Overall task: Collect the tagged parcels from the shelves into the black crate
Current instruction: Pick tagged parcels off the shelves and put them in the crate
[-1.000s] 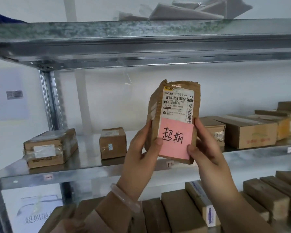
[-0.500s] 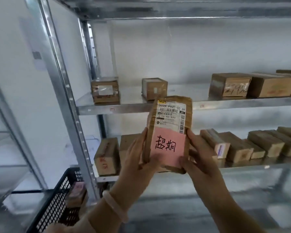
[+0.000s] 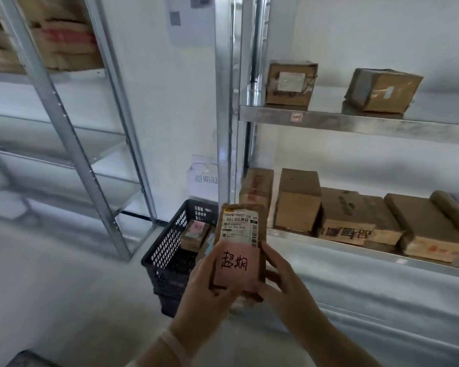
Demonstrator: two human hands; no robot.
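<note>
Held the tagged parcel (image 3: 240,229) upright, long axis vertical, between left hand (image 3: 210,282) and right hand (image 3: 284,284), with fingers (image 3: 272,263) of both curled round its lower half beside the pink tag (image 3: 235,263). Kept it over the right side of the black crate (image 3: 167,250), with the crate down and left of the fingers, nearer to the left hand. Compared with 0.5 s earlier, brought lower and closer to the crate.

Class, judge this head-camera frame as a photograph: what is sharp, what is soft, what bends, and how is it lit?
Head view: the pink tag on the parcel reads clearly; print on the lower-shelf boxes is soft; the left rack upright leans, wide-angle distortion; light is flat, the black crate dim.
</note>
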